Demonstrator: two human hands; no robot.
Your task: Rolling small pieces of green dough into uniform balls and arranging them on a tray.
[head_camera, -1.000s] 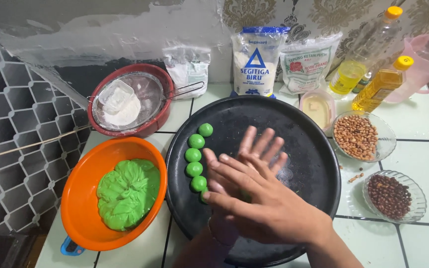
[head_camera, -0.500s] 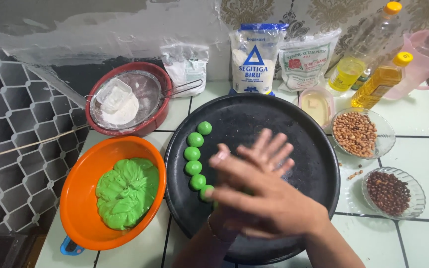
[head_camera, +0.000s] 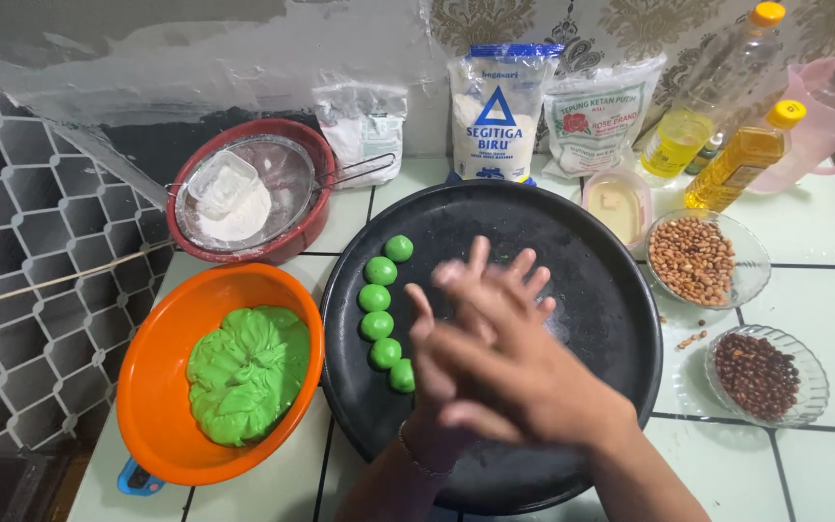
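My two hands meet palm to palm over the round black tray [head_camera: 601,242]. My right hand [head_camera: 514,382] lies on top, blurred by motion. My left hand [head_camera: 500,275] is underneath, its fingers pointing away from me. Whatever lies between the palms is hidden. A curved row of several small green dough balls [head_camera: 377,298] sits on the tray just left of my hands. Further left, an orange bowl [head_camera: 147,387] holds a lump of green dough [head_camera: 244,372].
A red bowl with a metal sieve of white flour [head_camera: 244,193] stands at the back left. Flour bags [head_camera: 495,106], two oil bottles [head_camera: 741,155] and a pink jug [head_camera: 833,106] line the wall. Glass dishes of peanuts [head_camera: 693,259] and dark beans [head_camera: 756,372] sit at the right.
My right hand has slid back and forth across my left palm. My hands stay over the same part of the tray. The row of green balls has not moved.
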